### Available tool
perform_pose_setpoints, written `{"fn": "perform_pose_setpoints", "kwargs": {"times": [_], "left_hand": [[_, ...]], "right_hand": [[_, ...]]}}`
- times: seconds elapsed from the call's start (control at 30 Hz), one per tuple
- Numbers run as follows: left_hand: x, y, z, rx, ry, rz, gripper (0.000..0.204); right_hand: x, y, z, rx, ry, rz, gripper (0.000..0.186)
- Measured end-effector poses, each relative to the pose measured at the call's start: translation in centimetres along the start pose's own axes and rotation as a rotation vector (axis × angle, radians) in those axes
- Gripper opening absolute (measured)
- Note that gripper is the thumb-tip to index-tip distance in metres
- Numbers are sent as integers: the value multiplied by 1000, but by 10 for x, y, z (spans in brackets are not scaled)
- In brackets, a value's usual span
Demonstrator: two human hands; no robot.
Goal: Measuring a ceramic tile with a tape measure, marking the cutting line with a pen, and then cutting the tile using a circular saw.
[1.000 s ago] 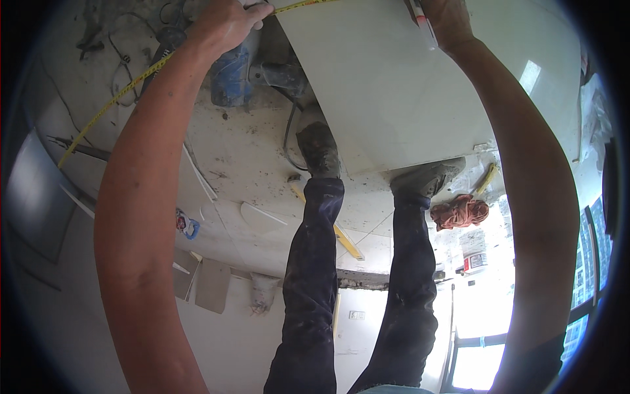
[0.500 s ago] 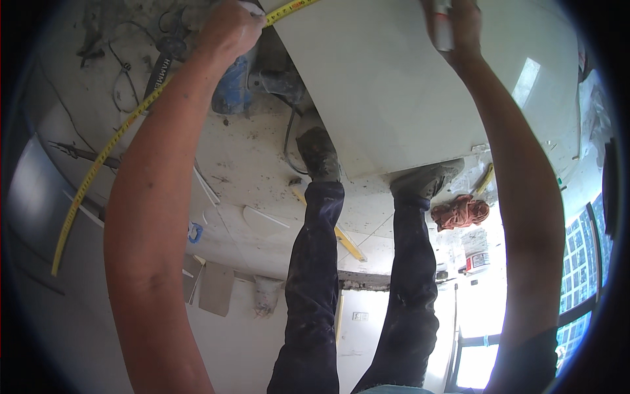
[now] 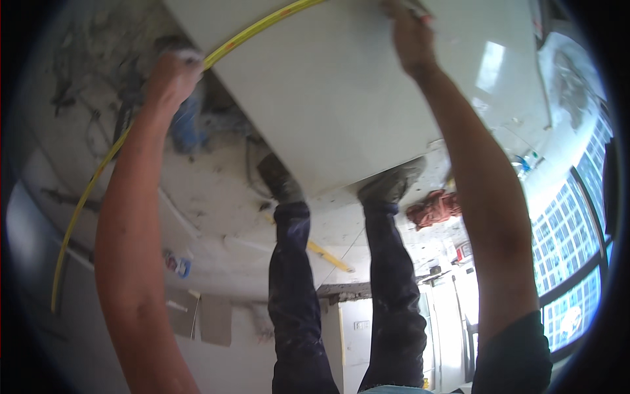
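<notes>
Honestly, the yellow tape (image 3: 262, 27) could be skewed across the pale panel (image 3: 341, 118) if its trailing length gets tugged by the left forearm (image 3: 128, 230). It's pinched in the left hand (image 3: 176, 82), just beside the panel's edge; a blurred slim item (image 3: 425, 16) seems gripped in the right hand (image 3: 413, 46).

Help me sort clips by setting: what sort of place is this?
Probably a room under construction or renovation: a yellow tape measure extends over a large pale slab, and the floor looks dirty and speckled.
</notes>
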State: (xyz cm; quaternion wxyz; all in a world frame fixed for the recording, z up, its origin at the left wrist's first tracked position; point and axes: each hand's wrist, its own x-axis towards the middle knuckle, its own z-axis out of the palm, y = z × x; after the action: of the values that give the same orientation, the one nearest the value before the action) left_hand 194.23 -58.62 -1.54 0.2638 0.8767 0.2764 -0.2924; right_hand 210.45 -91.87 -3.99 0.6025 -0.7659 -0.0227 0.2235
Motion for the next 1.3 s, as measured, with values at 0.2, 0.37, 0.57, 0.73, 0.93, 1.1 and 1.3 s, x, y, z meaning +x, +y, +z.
{"fn": "perform_pose_setpoints", "kwargs": {"times": [0.2, 0.37, 0.57, 0.73, 0.93, 1.1, 1.3], "left_hand": [[-3, 11, 0, -19, -21, -61, 27], [-3, 12, 0, -3, -39, -131, 28], [-4, 12, 1, -19, -42, -163, 27], [-3, 17, -2, 1, -29, -152, 26], [-36, 23, 28, 42, -37, -139, 26], [-79, 33, 71, 3, -52, -148, 27], [-140, 45, 130, 96, -176, -302, 24]], "right_hand": [[-5, -36, -6, -83, -102, 176, 40], [-10, -69, -7, -248, -191, 225, 42], [-11, -63, -3, -327, -204, 171, 40], [-1, -19, -4, -395, -169, -81, 36], [-33, 2, -15, -397, -96, -51, 21], [-77, 23, -38, -452, -58, -227, 20], [-139, 35, -66, -465, -66, -109, 20]]}}
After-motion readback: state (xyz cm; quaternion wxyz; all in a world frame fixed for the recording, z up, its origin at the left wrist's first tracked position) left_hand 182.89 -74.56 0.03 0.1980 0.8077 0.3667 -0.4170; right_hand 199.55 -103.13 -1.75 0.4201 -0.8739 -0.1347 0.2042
